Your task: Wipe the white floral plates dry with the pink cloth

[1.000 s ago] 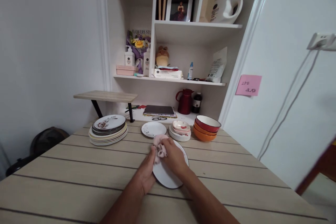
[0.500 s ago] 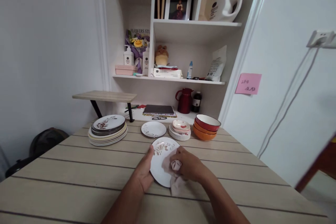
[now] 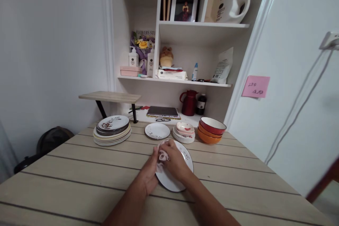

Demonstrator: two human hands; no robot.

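Note:
A white plate (image 3: 172, 180) with a dark rim and a floral pattern is held tilted above the wooden table. My left hand (image 3: 150, 173) grips its left edge, the thumb on the upper face and the other fingers hidden behind. My right hand (image 3: 173, 159) is closed around a crumpled pale pink cloth (image 3: 163, 155) and presses it on the plate's upper left part, close to my left thumb. Behind, another floral plate (image 3: 157, 131) lies flat on the table.
A tall plate stack (image 3: 112, 136) stands at the left, by a small raised shelf (image 3: 111, 96). Small plates with heart-patterned dishes (image 3: 184, 129) sit right of centre, beside stacked red and orange bowls (image 3: 210, 132). A red jug (image 3: 189, 103) and a laptop (image 3: 163, 111) are at the back.
My right hand has moved the cloth from the plate's right side to its upper left, beside my left thumb. My left hand keeps its grip on the edge. The view has shifted slightly.

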